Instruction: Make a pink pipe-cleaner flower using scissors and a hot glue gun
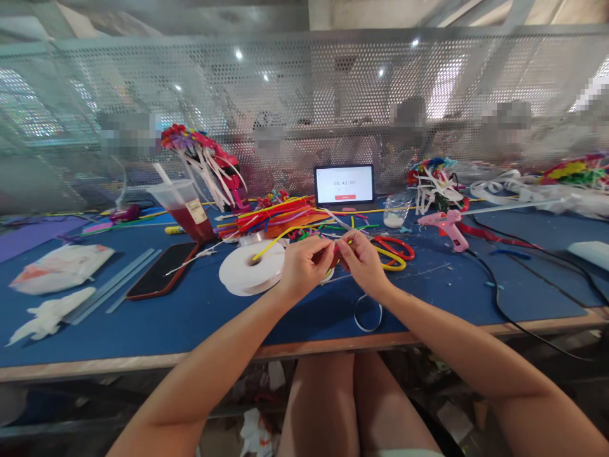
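My left hand point(304, 265) and my right hand point(362, 260) meet above the blue table point(214, 304), fingers pinched together on a small pink piece with a white ribbon point(367, 315) that loops down onto the table. A yellow stick point(271, 244) runs from my left hand's fingers back to the left. A white ribbon spool point(247, 271) lies just left of my left hand. Red-and-yellow scissors point(394, 251) lie just behind my right hand.
A pile of coloured sticks point(280, 219), a tablet showing a timer point(344, 185), a pink glue gun point(445, 225) with its black cable, a cup of red drink point(183, 206), a phone point(162, 270), clear glue sticks and crumpled tissue surround the hands. A perforated metal screen stands behind.
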Action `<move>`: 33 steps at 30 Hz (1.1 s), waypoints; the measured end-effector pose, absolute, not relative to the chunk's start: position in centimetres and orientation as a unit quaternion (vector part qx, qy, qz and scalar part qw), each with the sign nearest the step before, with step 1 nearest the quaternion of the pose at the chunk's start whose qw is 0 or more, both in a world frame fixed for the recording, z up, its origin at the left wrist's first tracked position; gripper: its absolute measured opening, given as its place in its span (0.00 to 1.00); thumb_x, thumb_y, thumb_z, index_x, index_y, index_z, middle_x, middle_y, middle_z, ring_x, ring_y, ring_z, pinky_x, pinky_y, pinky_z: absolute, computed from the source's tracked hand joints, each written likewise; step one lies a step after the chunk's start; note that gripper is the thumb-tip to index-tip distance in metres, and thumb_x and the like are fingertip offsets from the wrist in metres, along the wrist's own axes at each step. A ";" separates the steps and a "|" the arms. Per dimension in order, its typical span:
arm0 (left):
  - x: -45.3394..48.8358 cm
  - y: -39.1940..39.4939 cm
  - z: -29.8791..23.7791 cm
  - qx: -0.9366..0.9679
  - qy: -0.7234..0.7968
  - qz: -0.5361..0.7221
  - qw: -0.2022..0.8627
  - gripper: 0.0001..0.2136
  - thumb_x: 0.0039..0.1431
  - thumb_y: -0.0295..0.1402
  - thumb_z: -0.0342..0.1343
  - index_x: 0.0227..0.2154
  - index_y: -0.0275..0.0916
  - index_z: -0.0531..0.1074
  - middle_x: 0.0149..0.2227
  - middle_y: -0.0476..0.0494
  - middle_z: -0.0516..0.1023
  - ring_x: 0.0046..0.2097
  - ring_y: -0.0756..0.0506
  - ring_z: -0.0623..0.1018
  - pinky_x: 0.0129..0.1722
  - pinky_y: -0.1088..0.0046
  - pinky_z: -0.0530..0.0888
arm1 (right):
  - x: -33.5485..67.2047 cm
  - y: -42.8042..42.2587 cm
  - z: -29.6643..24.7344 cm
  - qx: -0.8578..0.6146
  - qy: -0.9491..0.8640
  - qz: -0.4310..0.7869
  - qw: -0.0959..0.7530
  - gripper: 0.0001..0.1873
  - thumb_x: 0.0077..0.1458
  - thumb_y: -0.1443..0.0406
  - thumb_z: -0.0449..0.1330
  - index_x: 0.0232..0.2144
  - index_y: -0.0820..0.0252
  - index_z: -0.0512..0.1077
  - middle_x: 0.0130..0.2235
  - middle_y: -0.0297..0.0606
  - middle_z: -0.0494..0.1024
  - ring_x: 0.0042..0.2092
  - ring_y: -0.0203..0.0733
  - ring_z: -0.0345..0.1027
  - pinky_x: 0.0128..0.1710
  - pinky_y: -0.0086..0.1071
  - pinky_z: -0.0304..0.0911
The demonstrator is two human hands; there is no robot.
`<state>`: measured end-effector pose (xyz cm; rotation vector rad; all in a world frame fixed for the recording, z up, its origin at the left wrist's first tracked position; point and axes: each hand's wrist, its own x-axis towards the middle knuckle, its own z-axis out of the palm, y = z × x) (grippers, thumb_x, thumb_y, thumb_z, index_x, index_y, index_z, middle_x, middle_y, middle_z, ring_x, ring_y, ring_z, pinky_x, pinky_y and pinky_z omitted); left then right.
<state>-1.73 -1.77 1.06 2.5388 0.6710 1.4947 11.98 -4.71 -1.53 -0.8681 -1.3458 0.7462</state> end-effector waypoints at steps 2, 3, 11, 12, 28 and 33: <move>-1.7 -1.8 1.0 0.838 0.219 0.497 0.058 0.10 0.58 0.29 0.50 0.23 0.36 0.72 0.21 0.48 0.72 0.24 0.53 0.69 0.26 0.78 0.64 | 11.9 -4.7 -1.5 -0.379 -0.591 0.326 0.633 0.16 0.55 0.51 0.54 0.29 0.55 0.59 0.19 0.23 0.58 0.18 0.28 0.52 0.17 0.26 0.48; -1.7 -1.8 1.0 0.837 0.217 0.499 0.056 0.10 0.58 0.29 0.50 0.23 0.36 0.72 0.21 0.48 0.72 0.24 0.53 0.69 0.26 0.78 0.64 | 11.9 -4.7 -1.5 -0.378 -0.591 0.327 0.633 0.15 0.55 0.51 0.54 0.29 0.55 0.59 0.19 0.24 0.58 0.18 0.28 0.52 0.17 0.26 0.48; -1.7 -1.8 1.0 0.840 0.207 0.502 0.026 0.09 0.58 0.28 0.50 0.24 0.36 0.71 0.22 0.49 0.72 0.25 0.53 0.69 0.26 0.79 0.65 | 11.8 -4.7 -1.4 -0.365 -0.588 0.335 0.640 0.15 0.54 0.52 0.55 0.28 0.55 0.59 0.20 0.24 0.59 0.18 0.28 0.53 0.18 0.26 0.49; -1.7 -1.8 1.0 0.839 0.207 0.502 0.022 0.09 0.58 0.28 0.50 0.24 0.36 0.71 0.22 0.49 0.72 0.25 0.53 0.69 0.26 0.79 0.65 | 11.8 -4.7 -1.5 -0.362 -0.585 0.340 0.641 0.15 0.54 0.52 0.56 0.28 0.55 0.59 0.20 0.24 0.59 0.19 0.28 0.53 0.18 0.26 0.49; -1.6 -2.1 1.0 0.840 0.206 0.492 0.099 0.10 0.58 0.28 0.50 0.23 0.36 0.72 0.21 0.50 0.72 0.23 0.54 0.69 0.25 0.80 0.65 | 11.7 -4.6 -1.4 -0.324 -0.530 0.438 0.650 0.14 0.49 0.54 0.61 0.34 0.55 0.65 0.17 0.24 0.66 0.17 0.30 0.58 0.16 0.24 0.48; -1.6 -2.3 1.2 0.839 0.198 0.498 0.090 0.10 0.58 0.29 0.51 0.22 0.36 0.71 0.20 0.50 0.71 0.22 0.55 0.68 0.24 0.81 0.64 | 11.7 -4.6 -1.3 -0.316 -0.523 0.451 0.650 0.17 0.47 0.53 0.62 0.31 0.55 0.63 0.16 0.23 0.65 0.16 0.29 0.59 0.16 0.23 0.49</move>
